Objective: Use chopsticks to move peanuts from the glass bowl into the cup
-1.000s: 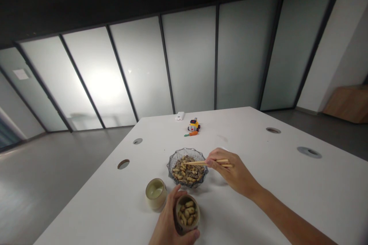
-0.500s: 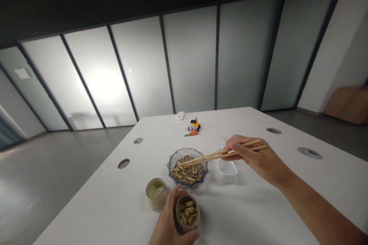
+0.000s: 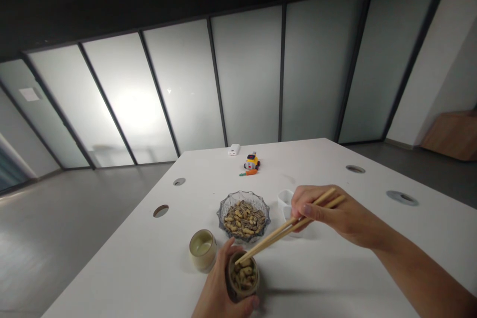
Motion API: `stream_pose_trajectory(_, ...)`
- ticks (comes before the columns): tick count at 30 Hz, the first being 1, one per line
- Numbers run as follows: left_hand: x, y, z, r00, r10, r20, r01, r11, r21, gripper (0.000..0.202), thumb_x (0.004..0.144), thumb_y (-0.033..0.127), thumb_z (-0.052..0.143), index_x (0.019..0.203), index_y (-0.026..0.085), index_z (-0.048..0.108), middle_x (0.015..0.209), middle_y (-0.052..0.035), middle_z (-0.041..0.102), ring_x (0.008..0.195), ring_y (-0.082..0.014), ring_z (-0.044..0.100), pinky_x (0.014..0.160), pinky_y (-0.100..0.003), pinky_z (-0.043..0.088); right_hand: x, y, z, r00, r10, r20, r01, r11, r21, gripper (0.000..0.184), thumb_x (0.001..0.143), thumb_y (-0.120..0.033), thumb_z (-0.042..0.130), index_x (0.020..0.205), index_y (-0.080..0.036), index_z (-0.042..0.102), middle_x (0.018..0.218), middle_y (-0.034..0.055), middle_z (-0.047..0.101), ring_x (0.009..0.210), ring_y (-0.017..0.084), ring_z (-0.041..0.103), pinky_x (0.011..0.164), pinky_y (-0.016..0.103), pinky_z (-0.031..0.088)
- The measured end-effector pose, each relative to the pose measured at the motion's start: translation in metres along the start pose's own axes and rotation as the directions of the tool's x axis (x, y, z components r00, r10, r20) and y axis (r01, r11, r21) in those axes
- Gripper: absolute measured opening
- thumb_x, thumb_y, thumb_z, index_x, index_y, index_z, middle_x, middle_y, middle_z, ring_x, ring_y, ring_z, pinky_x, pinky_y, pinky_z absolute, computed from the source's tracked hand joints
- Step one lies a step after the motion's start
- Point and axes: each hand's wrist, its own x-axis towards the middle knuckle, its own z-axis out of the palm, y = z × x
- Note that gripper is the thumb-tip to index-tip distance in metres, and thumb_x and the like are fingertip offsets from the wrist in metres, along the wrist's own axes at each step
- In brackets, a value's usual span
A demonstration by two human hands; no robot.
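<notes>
My left hand (image 3: 219, 285) is wrapped round a small ceramic cup (image 3: 257, 285), which has peanuts (image 3: 244, 274) in it. In my right hand (image 3: 328, 211) is a pair of wooden chopsticks (image 3: 274, 236). Their tips are close together over the cup's mouth, by the far rim; whether they pinch a peanut I cannot make out. Just beyond the cup sits a scalloped glass bowl (image 3: 264, 201) of sunflower seeds and peanuts (image 3: 244, 219). A second cup (image 3: 203, 258), pale green inside, stands left of my left hand.
White plastic containers (image 3: 285, 198) stand partly hidden behind my right hand. Farther off on the white table (image 3: 149, 263) lie an orange carrot-shaped toy (image 3: 250, 172), a yellow toy vehicle (image 3: 252, 161) and a white power bank (image 3: 234, 149). Several round holes pierce the tabletop.
The chopsticks have moved from the glass bowl down toward me, and their tips are now at the cup in my left hand. That hand and the cup have stayed in place.
</notes>
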Motion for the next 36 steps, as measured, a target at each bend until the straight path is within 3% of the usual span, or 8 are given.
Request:
stream_pose_trajectory(12,0.0,0.0,-0.001,1.0,0.011,-0.003,-0.011,1.0,0.017,0.102,0.064,0.023,0.086,0.155,0.021,0.039,0.144,-0.0174,0.064,0.132,-0.0392,0.064,0.114,-0.05,0.05,0.004,0.005,0.001,0.976,-0.04,-0.212,0.057,0.996,0.075,0.042,0.087,-0.06,0.082,0.076,-0.019,0.082,0.078,0.0066,0.072,0.073,0.024,0.077,0.07,0.036,0.07)
stream_pose_trajectory(14,-0.001,-0.002,-0.001,1.0,0.023,0.0,-0.023,1.0,0.016,0.102,0.066,0.024,0.086,0.156,0.021,0.037,0.144,-0.018,0.064,0.131,-0.0391,0.064,0.113,-0.05,0.051,0.006,0.008,0.001,0.964,-0.062,-0.258,0.067,0.998,0.01,0.041,0.089,-0.06,0.08,0.078,-0.02,0.081,0.079,0.0063,0.072,0.075,0.024,0.076,0.072,0.036,0.069)
stream_pose_trajectory(17,-0.001,-0.006,-0.002,0.999,0.037,0.003,-0.037,0.999,0.02,0.102,0.068,0.026,0.085,0.157,0.022,0.037,0.145,-0.0179,0.063,0.132,-0.0391,0.064,0.114,-0.05,0.05,0.007,0.014,0.002,0.943,-0.127,-0.307,0.057,0.973,-0.225,0.04,0.094,-0.059,0.074,0.079,-0.022,0.081,0.084,0.0066,0.074,0.079,0.024,0.073,0.073,0.033,0.064)
stream_pose_trajectory(21,-0.001,-0.005,-0.003,0.999,0.033,0.005,-0.033,0.999,0.016,0.101,0.067,0.026,0.084,0.157,0.022,0.037,0.145,-0.017,0.063,0.133,-0.0388,0.063,0.115,-0.05,0.048,0.01,0.026,0.008,0.943,-0.186,-0.276,0.041,0.888,-0.459,0.039,0.101,-0.054,0.066,0.082,-0.022,0.079,0.084,0.0063,0.075,0.077,0.023,0.069,0.069,0.032,0.054)
stream_pose_trajectory(29,-0.001,0.002,-0.004,0.999,-0.009,0.033,0.01,1.0,-0.015,0.102,0.064,0.021,0.081,0.156,0.022,0.035,0.147,-0.0164,0.061,0.134,-0.0384,0.061,0.117,-0.048,0.047,0.016,0.043,0.025,0.953,-0.259,-0.159,0.14,0.839,-0.526,0.04,0.105,-0.05,0.06,0.082,-0.022,0.078,0.085,0.0066,0.074,0.075,0.021,0.067,0.071,0.031,0.053)
stream_pose_trajectory(36,0.0,0.005,-0.002,0.998,-0.043,0.046,0.044,0.999,-0.025,0.104,0.063,0.024,0.08,0.154,0.019,0.032,0.148,-0.0186,0.06,0.136,-0.0393,0.058,0.12,-0.05,0.042,0.017,0.055,0.027,0.946,-0.313,-0.091,0.216,0.811,-0.544,0.044,0.107,-0.052,0.058,0.083,-0.021,0.077,0.084,0.0064,0.073,0.076,0.02,0.068,0.072,0.029,0.054)
